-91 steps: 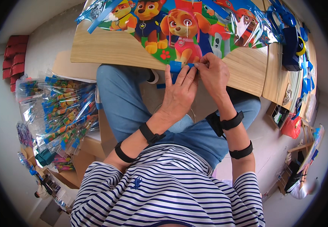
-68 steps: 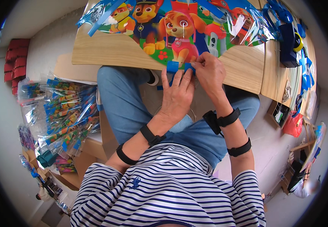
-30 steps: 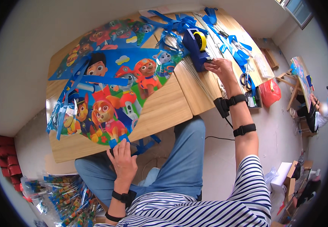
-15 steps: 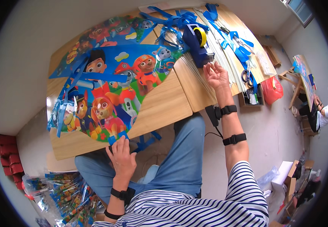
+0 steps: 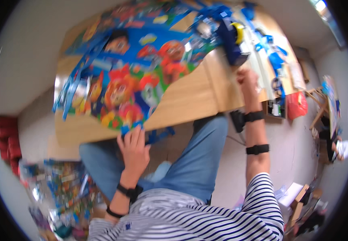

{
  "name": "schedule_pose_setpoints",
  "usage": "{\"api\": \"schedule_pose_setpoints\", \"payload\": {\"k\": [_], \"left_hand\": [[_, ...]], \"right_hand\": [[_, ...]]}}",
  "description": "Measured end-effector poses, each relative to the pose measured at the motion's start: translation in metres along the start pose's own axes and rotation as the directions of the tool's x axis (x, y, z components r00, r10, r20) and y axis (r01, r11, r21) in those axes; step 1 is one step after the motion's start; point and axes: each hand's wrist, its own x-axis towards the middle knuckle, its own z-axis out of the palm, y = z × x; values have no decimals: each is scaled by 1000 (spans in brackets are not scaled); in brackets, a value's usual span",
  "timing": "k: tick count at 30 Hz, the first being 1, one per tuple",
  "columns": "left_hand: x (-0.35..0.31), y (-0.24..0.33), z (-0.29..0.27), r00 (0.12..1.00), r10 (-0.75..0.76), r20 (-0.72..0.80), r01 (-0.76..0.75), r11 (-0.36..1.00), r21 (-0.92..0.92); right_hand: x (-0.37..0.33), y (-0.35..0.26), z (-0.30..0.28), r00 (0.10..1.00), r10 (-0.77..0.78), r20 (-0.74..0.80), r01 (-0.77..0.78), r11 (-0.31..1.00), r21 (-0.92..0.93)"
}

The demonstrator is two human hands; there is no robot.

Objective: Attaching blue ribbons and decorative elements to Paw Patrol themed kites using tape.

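navy tape dispenser (image 5: 228, 39) near a now tighter-curled right hand (image 5: 248, 82)

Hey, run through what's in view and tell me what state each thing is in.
Tape dispenser: fitted with a yellow ring.
Printed sheet: spread over the table.
Left hand: fingers outstretched, touching a blue strip.
Right hand: fingers curled; too blurred to tell whether it holds anything.
Box: open-topped, with things inside.
Red bag: bulging.
Scissors: too blurred to tell open or shut.
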Motion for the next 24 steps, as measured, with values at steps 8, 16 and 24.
{"api": "schedule_pose_setpoints", "payload": {"k": [8, 16, 24], "left_hand": [[-2, 0, 11, 999, -18, -34, 17, 1000, -26], [-8, -8, 22, 995, -13, -98, 17, 999, 36], [-8, -10, 26, 981, -15, -192, 11, 1000, -22]], "right_hand": [[-120, -29, 136, 381, 170, 909, 559, 741, -373], [-212, 40, 225, -110, 400, 910, 891, 445, -88], [-231, 61, 242, -80, 550, 831, 959, 270, -86]]}}
